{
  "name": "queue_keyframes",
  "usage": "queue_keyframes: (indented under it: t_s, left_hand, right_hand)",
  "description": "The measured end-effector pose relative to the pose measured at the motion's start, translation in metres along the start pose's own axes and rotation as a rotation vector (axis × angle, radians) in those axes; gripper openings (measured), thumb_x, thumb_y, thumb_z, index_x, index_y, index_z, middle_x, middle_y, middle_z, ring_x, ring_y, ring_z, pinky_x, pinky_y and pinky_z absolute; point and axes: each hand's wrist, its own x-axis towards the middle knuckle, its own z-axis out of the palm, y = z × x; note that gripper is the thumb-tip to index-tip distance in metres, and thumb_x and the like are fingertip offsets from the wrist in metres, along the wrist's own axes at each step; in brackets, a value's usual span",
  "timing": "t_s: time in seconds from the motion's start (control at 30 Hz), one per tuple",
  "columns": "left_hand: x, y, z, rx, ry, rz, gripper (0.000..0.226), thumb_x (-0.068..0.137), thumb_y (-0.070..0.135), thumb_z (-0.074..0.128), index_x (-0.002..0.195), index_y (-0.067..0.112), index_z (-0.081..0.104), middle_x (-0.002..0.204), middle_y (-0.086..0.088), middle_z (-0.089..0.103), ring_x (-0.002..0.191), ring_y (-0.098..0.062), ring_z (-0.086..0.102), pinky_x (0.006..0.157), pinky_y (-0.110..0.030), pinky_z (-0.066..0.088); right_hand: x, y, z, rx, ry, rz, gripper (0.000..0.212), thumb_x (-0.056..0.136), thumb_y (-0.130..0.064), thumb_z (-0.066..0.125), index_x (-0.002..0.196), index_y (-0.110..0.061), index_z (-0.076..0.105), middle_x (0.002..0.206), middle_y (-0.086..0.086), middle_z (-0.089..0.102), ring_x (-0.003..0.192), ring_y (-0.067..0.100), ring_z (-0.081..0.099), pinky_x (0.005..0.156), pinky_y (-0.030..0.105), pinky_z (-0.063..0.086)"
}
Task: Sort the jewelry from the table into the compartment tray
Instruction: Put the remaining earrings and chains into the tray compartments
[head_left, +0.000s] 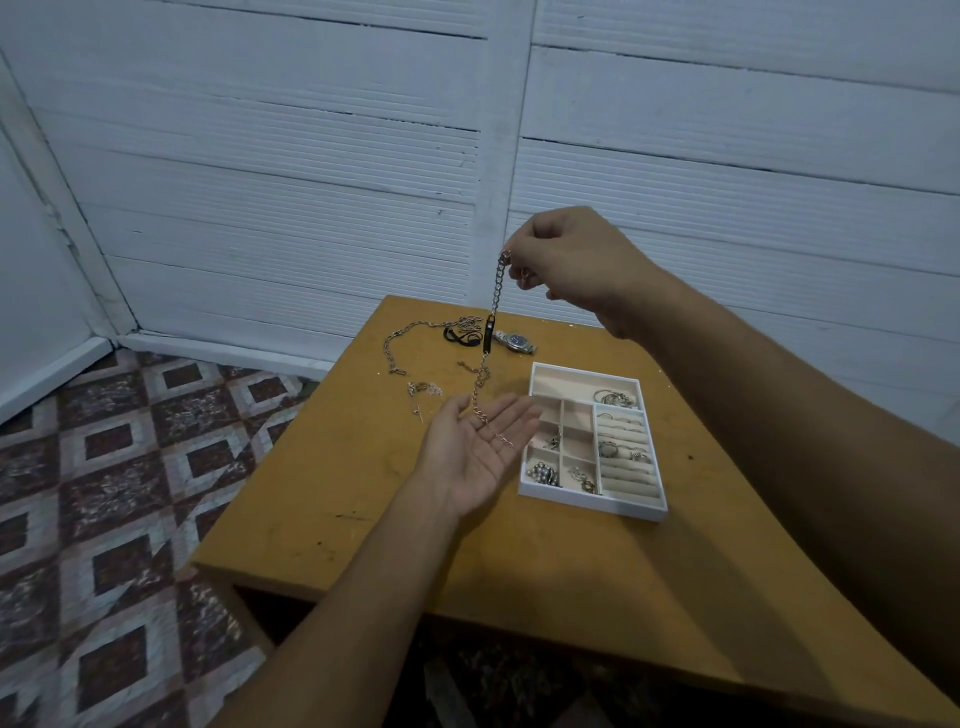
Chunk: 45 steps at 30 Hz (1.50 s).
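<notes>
I can read no text, number or brand here. The blue dial of the silver metal wristwatch (515, 341) is too small for me, and the black bar plate (489, 330) on the silver chain bracelet (497, 291) is too blurred.

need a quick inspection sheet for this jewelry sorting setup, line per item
surface: wooden table, worn, with a few dark marks
job's things: compartment tray on the table, several compartments hold jewelry; chain bracelet hangs in the air between the hands; watch, long chain, black piece and small pieces lie loose on the table
clutter: nothing seen
grips: right hand pinches the bracelet's top end; left hand open, palm up, the bracelet's lower end lies on it
cables: nothing seen
surroundings: white panelled wall, patterned tile floor
</notes>
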Motion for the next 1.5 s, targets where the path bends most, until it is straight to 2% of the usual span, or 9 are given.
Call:
queue_keyframes:
  t_s: [0.23, 0.5, 0.67, 0.77, 0.83, 0.93, 1.13, 1.33, 1.5]
  left_hand:
    - [-0.007, 0.000, 0.000, -0.102, 0.076, -0.002, 0.041, 0.102, 0.023, 0.036, 0.116, -0.011, 0.055, 0.111, -0.029, 0.065, 0.097, -0.037, 0.066, 0.078, -0.042, 0.057]
    - [-0.007, -0.003, 0.004, -0.184, 0.099, 0.008, 0.038, 0.102, 0.023, 0.034, 0.106, -0.009, 0.056, 0.093, -0.027, 0.067, 0.085, -0.034, 0.069, 0.079, -0.046, 0.056]
    - [-0.009, -0.001, 0.007, -0.145, 0.119, 0.016, 0.033, 0.100, 0.016, 0.036, 0.101, -0.007, 0.059, 0.087, -0.020, 0.067, 0.082, -0.026, 0.065, 0.089, -0.035, 0.052]
    - [-0.014, -0.003, 0.009, -0.086, 0.138, -0.007, 0.030, 0.099, 0.016, 0.038, 0.093, -0.002, 0.061, 0.080, -0.015, 0.065, 0.075, -0.022, 0.061, 0.055, -0.025, 0.057]
    - [-0.017, -0.006, 0.011, -0.029, 0.157, -0.024, 0.030, 0.098, 0.017, 0.038, 0.089, 0.001, 0.061, 0.075, -0.012, 0.065, 0.072, -0.019, 0.061, 0.042, -0.017, 0.044]
    - [-0.021, -0.012, 0.013, 0.009, 0.152, -0.040, 0.032, 0.098, 0.016, 0.038, 0.085, 0.000, 0.062, 0.066, -0.012, 0.068, 0.067, -0.019, 0.066, 0.040, -0.019, 0.044]
    - [-0.011, -0.016, 0.006, -0.011, 0.167, -0.066, 0.028, 0.098, 0.012, 0.039, 0.085, -0.002, 0.060, 0.068, -0.015, 0.068, 0.068, -0.023, 0.067, 0.036, -0.016, 0.043]
    - [0.005, -0.019, -0.006, 0.002, 0.216, -0.067, 0.021, 0.097, 0.008, 0.037, 0.089, 0.005, 0.056, 0.079, -0.010, 0.062, 0.049, -0.012, 0.062, 0.039, -0.013, 0.033]
    - [0.008, -0.021, -0.002, -0.053, 0.241, -0.040, 0.021, 0.095, 0.005, 0.037, 0.082, 0.004, 0.053, 0.075, -0.010, 0.055, 0.055, -0.013, 0.051, 0.034, -0.015, 0.036]
  right_hand:
    - [-0.021, 0.011, 0.016, -0.064, -0.103, 0.008, 0.016, 0.091, -0.015, 0.055, 0.086, -0.009, 0.069, 0.079, 0.001, 0.067, 0.074, 0.015, 0.059, 0.076, 0.037, 0.053]
    - [-0.048, 0.021, 0.029, -0.136, -0.203, 0.014, 0.015, 0.088, -0.015, 0.057, 0.083, -0.007, 0.069, 0.074, -0.001, 0.067, 0.067, 0.010, 0.059, 0.065, 0.026, 0.051]
    - [-0.060, 0.029, 0.033, -0.261, -0.268, 0.016, 0.016, 0.086, -0.012, 0.057, 0.086, -0.007, 0.072, 0.079, 0.002, 0.072, 0.066, 0.004, 0.061, 0.056, 0.014, 0.045]
    - [-0.059, 0.033, 0.035, -0.354, -0.359, 0.018, 0.016, 0.087, -0.015, 0.059, 0.088, -0.012, 0.075, 0.077, -0.003, 0.071, 0.055, -0.005, 0.054, 0.047, 0.008, 0.038]
    - [-0.057, 0.034, 0.037, -0.410, -0.394, 0.013, 0.015, 0.087, -0.017, 0.061, 0.091, -0.014, 0.076, 0.083, -0.002, 0.073, 0.067, 0.000, 0.061, 0.056, 0.012, 0.044]
    - [-0.054, 0.035, 0.041, -0.495, -0.399, -0.007, 0.016, 0.087, -0.015, 0.061, 0.093, -0.013, 0.075, 0.089, 0.000, 0.074, 0.082, 0.012, 0.066, 0.074, 0.026, 0.053]
    - [-0.047, 0.045, 0.052, -0.586, -0.374, -0.009, 0.010, 0.086, -0.010, 0.062, 0.090, -0.015, 0.070, 0.094, 0.002, 0.069, 0.084, 0.014, 0.058, 0.058, 0.022, 0.041]
    - [-0.043, 0.053, 0.059, -0.591, -0.390, 0.012, 0.010, 0.084, -0.007, 0.065, 0.089, -0.012, 0.072, 0.089, 0.004, 0.068, 0.082, 0.015, 0.058, 0.060, 0.024, 0.043]
    - [-0.039, 0.059, 0.063, -0.601, -0.393, 0.033, 0.012, 0.083, -0.005, 0.067, 0.090, -0.010, 0.074, 0.092, 0.005, 0.072, 0.088, 0.017, 0.064, 0.071, 0.027, 0.050]
